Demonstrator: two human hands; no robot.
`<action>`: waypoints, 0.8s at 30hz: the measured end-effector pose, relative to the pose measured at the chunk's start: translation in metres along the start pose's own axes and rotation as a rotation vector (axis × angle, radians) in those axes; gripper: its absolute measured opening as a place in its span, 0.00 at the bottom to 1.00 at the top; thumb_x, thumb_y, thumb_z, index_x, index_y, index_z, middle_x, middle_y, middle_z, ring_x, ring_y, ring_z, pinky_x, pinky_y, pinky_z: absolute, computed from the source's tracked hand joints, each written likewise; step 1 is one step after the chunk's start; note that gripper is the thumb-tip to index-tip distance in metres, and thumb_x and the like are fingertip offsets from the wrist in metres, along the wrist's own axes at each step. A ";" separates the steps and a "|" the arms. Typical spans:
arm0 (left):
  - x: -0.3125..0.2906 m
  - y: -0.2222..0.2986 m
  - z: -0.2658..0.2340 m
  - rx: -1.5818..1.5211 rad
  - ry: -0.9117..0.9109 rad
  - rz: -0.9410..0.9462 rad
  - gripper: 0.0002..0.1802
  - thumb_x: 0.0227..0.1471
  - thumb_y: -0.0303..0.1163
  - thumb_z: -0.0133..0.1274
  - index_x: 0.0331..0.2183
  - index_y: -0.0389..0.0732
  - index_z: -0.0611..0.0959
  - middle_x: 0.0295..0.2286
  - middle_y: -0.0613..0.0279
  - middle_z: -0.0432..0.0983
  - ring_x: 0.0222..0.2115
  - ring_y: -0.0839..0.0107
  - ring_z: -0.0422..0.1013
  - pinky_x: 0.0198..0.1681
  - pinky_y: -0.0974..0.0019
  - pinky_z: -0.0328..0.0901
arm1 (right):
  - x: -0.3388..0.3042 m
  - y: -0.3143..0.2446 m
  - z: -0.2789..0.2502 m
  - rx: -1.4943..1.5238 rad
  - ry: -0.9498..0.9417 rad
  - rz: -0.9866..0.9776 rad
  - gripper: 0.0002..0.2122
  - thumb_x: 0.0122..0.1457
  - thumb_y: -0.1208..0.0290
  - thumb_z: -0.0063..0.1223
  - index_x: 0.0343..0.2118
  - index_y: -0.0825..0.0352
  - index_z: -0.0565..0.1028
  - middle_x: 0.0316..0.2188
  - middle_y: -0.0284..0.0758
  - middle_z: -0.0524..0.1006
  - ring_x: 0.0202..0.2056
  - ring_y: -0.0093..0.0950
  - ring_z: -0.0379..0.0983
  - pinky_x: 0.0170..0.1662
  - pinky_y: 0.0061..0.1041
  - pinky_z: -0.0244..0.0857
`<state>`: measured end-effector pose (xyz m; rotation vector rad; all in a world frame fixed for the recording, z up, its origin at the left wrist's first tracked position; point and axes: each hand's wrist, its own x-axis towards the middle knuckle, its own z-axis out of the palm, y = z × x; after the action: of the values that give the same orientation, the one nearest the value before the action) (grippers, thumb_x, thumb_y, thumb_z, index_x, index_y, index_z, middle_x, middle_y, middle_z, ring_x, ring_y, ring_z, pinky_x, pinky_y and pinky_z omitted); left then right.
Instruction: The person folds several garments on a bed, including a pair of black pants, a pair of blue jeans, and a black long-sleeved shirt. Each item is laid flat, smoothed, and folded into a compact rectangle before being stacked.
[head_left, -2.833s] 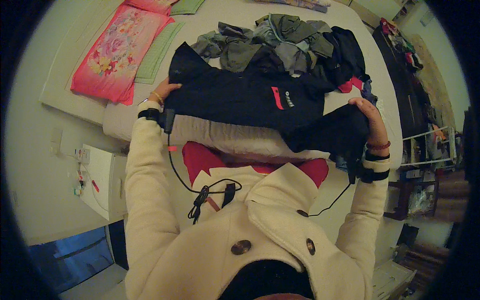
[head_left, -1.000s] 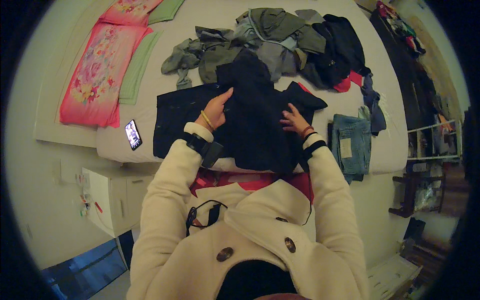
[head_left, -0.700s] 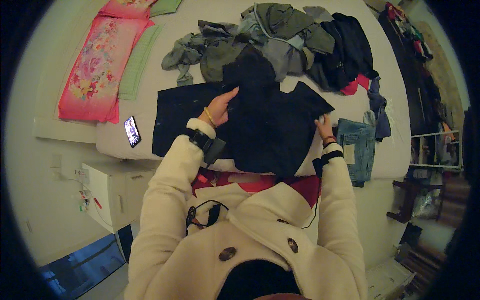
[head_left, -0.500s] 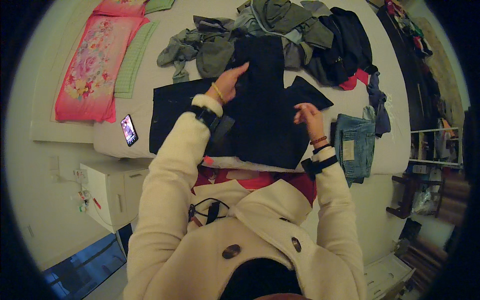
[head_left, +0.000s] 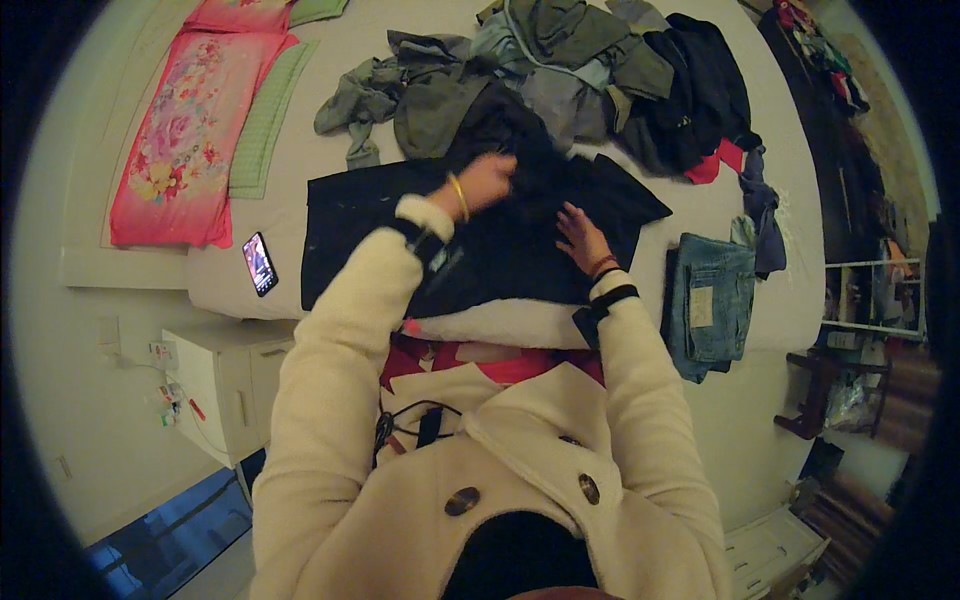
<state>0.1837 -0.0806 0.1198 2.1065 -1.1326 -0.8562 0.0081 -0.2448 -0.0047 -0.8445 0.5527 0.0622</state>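
A black garment (head_left: 370, 205) lies spread over the near side of the bed, its far part bunched and slightly blurred. My left hand (head_left: 487, 183), with a yellow bracelet at the wrist, is closed on the cloth around the garment's middle. To its right, my right hand (head_left: 583, 243) rests on or just above the black fabric with its fingers apart. Whether the garment is trousers or a top, I cannot tell from its folds.
Grey-green clothes (head_left: 430, 110) are heaped at the back, beside a dark jacket (head_left: 700, 90). Folded jeans (head_left: 712, 300) lie at right. A lit phone (head_left: 259, 264) is at left, near a pink floral pillow (head_left: 185, 130). A white cabinet (head_left: 235, 385) stands below.
The black garment's upright part has come down toward me and bunched, uncovering grey cloth behind. My left hand has moved right and slightly nearer; my right hand has shifted left.
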 end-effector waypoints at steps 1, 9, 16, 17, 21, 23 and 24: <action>-0.017 -0.010 0.028 -0.181 0.138 0.388 0.26 0.31 0.19 0.44 0.40 0.43 0.73 0.43 0.55 0.66 0.46 0.60 0.59 0.49 0.62 0.54 | -0.002 -0.002 -0.007 0.190 -0.042 0.043 0.27 0.54 0.52 0.36 0.54 0.61 0.50 0.56 0.37 0.48 0.56 0.32 0.42 0.55 0.38 0.37; -0.041 -0.092 0.094 0.126 0.284 -0.023 0.26 0.34 0.24 0.50 0.41 0.51 0.72 0.39 0.59 0.68 0.43 0.58 0.62 0.44 0.52 0.57 | -0.024 -0.007 -0.003 -0.289 0.170 0.273 0.35 0.46 0.46 0.46 0.53 0.61 0.51 0.54 0.45 0.47 0.54 0.39 0.45 0.51 0.42 0.45; -0.028 -0.095 0.120 -0.326 0.394 -0.563 0.38 0.33 0.26 0.56 0.50 0.41 0.60 0.35 0.48 0.70 0.35 0.62 0.67 0.40 0.65 0.61 | 0.005 0.029 0.011 -1.030 0.351 -0.066 0.27 0.41 0.60 0.55 0.39 0.78 0.66 0.39 0.47 0.69 0.42 0.36 0.65 0.46 0.25 0.57; -0.028 -0.095 0.122 -0.391 0.429 -0.488 0.40 0.33 0.25 0.56 0.51 0.46 0.59 0.34 0.50 0.70 0.34 0.63 0.68 0.39 0.65 0.62 | 0.006 0.035 0.008 -1.030 0.381 -0.088 0.25 0.41 0.60 0.55 0.38 0.77 0.67 0.39 0.46 0.69 0.42 0.36 0.65 0.45 0.25 0.57; -0.046 -0.117 0.099 -0.272 0.498 -0.389 0.35 0.35 0.28 0.55 0.48 0.50 0.63 0.31 0.59 0.72 0.31 0.64 0.69 0.36 0.65 0.63 | -0.008 0.030 -0.029 -0.960 0.509 -0.302 0.16 0.42 0.64 0.55 0.33 0.68 0.72 0.33 0.42 0.72 0.39 0.33 0.67 0.42 0.27 0.60; -0.076 -0.137 0.073 -0.028 0.733 -0.489 0.31 0.34 0.33 0.56 0.45 0.47 0.66 0.31 0.58 0.72 0.31 0.62 0.69 0.36 0.64 0.63 | -0.021 0.017 -0.050 -1.163 0.789 -0.562 0.18 0.39 0.64 0.57 0.34 0.69 0.72 0.31 0.44 0.72 0.36 0.39 0.66 0.40 0.31 0.60; -0.095 -0.150 0.057 0.200 0.852 -0.552 0.28 0.33 0.32 0.55 0.42 0.48 0.69 0.29 0.55 0.71 0.32 0.57 0.68 0.35 0.58 0.63 | -0.030 0.012 -0.059 -1.207 0.946 -0.601 0.20 0.39 0.63 0.57 0.35 0.71 0.71 0.33 0.45 0.71 0.38 0.41 0.66 0.42 0.32 0.59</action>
<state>0.1716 0.0601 -0.0022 2.5878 -0.1921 0.0138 -0.0468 -0.2745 -0.0299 -2.2290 1.1414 -0.6507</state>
